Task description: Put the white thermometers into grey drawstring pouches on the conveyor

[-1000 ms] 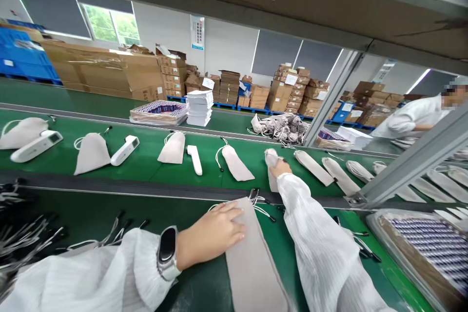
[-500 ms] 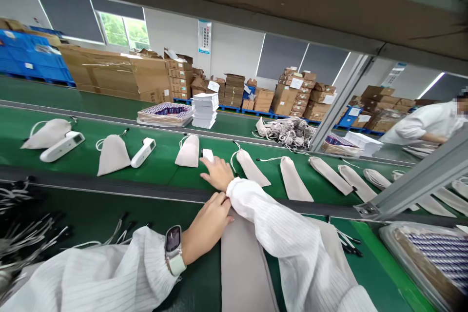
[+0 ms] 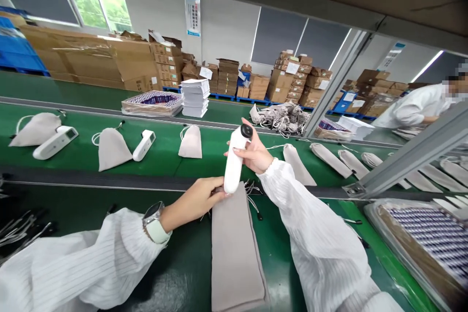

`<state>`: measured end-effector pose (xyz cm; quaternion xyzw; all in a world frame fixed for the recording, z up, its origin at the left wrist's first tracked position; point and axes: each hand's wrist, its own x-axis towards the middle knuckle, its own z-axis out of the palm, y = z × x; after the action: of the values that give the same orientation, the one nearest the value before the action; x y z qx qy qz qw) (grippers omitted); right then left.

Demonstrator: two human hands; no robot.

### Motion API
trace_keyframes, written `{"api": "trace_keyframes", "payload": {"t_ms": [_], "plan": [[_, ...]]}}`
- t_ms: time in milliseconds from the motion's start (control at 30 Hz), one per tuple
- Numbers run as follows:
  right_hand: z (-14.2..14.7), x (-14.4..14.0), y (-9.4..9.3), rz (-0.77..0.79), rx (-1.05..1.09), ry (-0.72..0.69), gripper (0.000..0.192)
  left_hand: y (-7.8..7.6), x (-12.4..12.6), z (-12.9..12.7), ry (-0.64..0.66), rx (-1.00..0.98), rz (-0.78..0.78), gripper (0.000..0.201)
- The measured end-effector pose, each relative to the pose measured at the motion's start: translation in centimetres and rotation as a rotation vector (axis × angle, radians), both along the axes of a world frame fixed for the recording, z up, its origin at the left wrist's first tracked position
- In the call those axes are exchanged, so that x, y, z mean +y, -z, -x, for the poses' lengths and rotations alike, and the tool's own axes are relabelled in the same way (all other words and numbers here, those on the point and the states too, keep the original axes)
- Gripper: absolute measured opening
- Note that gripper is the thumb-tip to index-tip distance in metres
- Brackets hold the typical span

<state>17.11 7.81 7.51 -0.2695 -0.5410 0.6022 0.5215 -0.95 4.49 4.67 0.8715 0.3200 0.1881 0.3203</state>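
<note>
My right hand (image 3: 254, 152) grips a white handheld device (image 3: 234, 162) with a dark round tip, held upright above the near edge of the green belt (image 3: 164, 156). Its lower end meets the open mouth of a long beige drawstring pouch (image 3: 234, 248) that lies on the near green table. My left hand (image 3: 199, 196) pinches the pouch's top edge right at the device's lower end. A smartwatch sits on my left wrist.
The belt carries beige pouches (image 3: 111, 147) paired with white devices (image 3: 144, 145) at left, and filled pouches (image 3: 331, 159) at right. A tray of printed packs (image 3: 431, 239) stands at right. A metal post (image 3: 409, 158) crosses there. A person in white (image 3: 413, 107) works far right.
My right hand lifted the white device off the belt and brought it back to the pouch mouth. My left hand went from lying flat on the pouch to pinching its opening.
</note>
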Motion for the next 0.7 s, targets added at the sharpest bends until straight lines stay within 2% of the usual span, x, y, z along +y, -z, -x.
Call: {"api": "trace_keyframes", "payload": {"t_ms": [67,200,300,367,433,467,633,700], "plan": [[0.2,-0.4,-0.7,-0.027,0.064,0.048,0.089,-0.3,0.0,0.0,-0.031,-0.019,0.004,0.023],[0.5,0.2,-0.8,-0.081,0.174,0.172,0.078,-0.4,-0.1,0.1,-0.049,-0.044,0.006,0.026],[0.7,0.3,-0.8,-0.005,0.183,0.177,0.067,-0.5,-0.1,0.2,-0.070,-0.101,-0.054,0.024],[1.0,-0.1,-0.7,0.121,0.072,0.082,0.048,-0.7,0.0,0.2,-0.149,-0.166,-0.119,0.021],[1.5,-0.5,-0.5,0.186,-0.143,-0.003,0.026,-1.0,0.1,0.4,-0.245,-0.229,-0.185,0.018],[1.7,-0.7,-0.4,0.182,-0.267,-0.025,0.027,-1.1,0.1,0.4,-0.281,-0.249,-0.207,0.017],[2.7,-1.3,0.2,0.099,-0.758,-0.134,0.054,-1.1,0.6,0.7,-0.364,-0.263,-0.239,0.019],[2.5,-1.2,0.4,0.023,-0.858,-0.082,0.059,-1.6,0.8,0.9,-0.391,-0.229,-0.269,0.021]]}}
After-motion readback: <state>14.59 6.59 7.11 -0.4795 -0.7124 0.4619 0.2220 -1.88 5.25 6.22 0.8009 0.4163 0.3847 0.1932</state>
